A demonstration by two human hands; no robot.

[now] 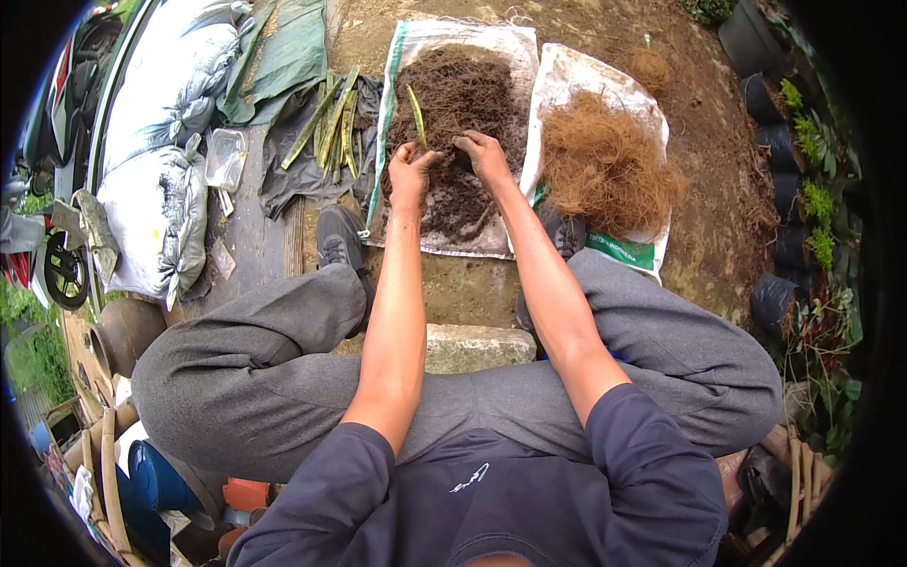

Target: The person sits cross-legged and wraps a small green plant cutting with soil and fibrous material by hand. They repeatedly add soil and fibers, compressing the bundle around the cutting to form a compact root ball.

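My left hand [411, 177] is closed on a long green-and-yellow leaf cutting [416, 117], which points up away from me. My right hand [485, 157] is just to its right, thumb and fingertips pinched together over the dark soil; whether a fibre is between them is too small to tell. Both hands are above a heap of dark soil mixed with fibres [464, 88], spread on a white woven sack [524, 49]. Beside it, a second white sack [560, 60] bears a loose pile of brown coconut fibre [606, 166].
More long leaf cuttings [326, 127] lie on black plastic sheeting [280, 173] at left. Beyond are a clear plastic tub [225, 159] and full white sacks [152, 220]. Black plant bags [786, 195] line the right side. A stone block [482, 347] lies between my legs.
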